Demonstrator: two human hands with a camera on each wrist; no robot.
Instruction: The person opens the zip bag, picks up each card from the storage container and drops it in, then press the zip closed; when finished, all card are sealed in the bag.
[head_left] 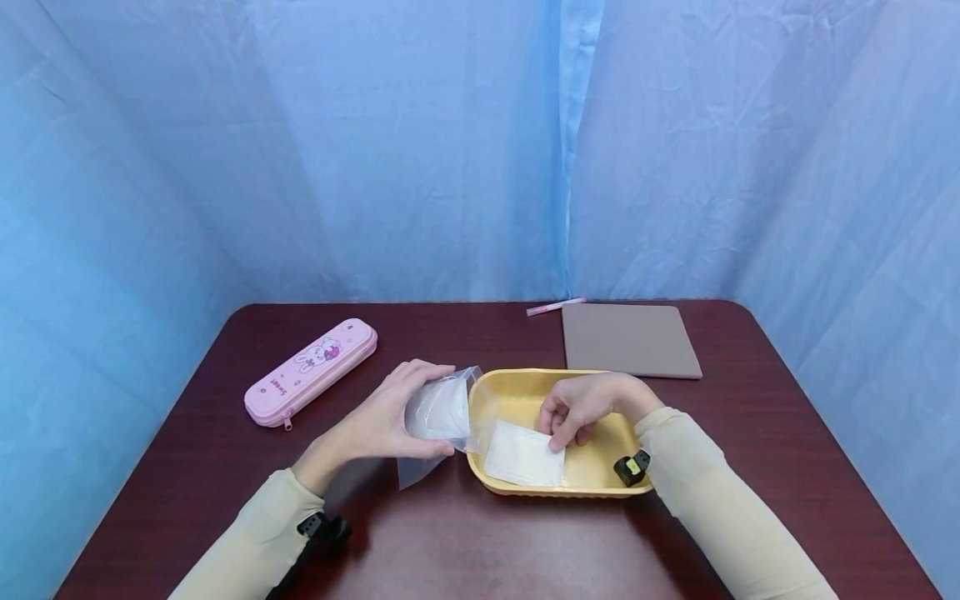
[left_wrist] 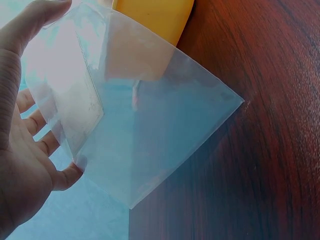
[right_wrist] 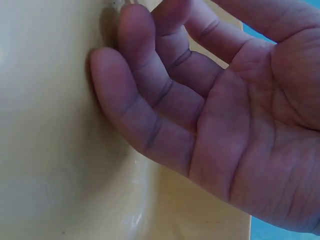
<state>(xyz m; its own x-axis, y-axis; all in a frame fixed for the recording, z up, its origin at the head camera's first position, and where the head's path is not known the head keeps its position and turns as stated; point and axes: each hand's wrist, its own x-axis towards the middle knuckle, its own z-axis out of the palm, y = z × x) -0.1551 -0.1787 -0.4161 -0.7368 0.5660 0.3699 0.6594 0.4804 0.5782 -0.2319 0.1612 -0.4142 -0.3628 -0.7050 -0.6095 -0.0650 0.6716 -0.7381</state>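
My left hand (head_left: 390,417) grips a clear plastic bag (head_left: 420,471), its mouth facing the yellow tray (head_left: 525,379). Inside the bag is a stack of flat white packets (head_left: 444,408). In the left wrist view, the clear bag (left_wrist: 165,135) spreads out past the fingers, with a white packet (left_wrist: 75,100) showing through it. My right hand (head_left: 585,404) reaches into the tray and pinches the corner of a square white packet (head_left: 525,456) between thumb and fingers. The right wrist view shows the curled fingers (right_wrist: 115,75) close to the tray surface; the packet is out of sight there.
A pink pencil case (head_left: 311,372) with a rabbit picture lies on the left of the dark red table (head_left: 450,542). Behind the tray at the right are a grey-brown flat notebook (head_left: 630,340) and a pink-and-white pen (head_left: 555,307). Blue curtains (head_left: 412,150) surround the table.
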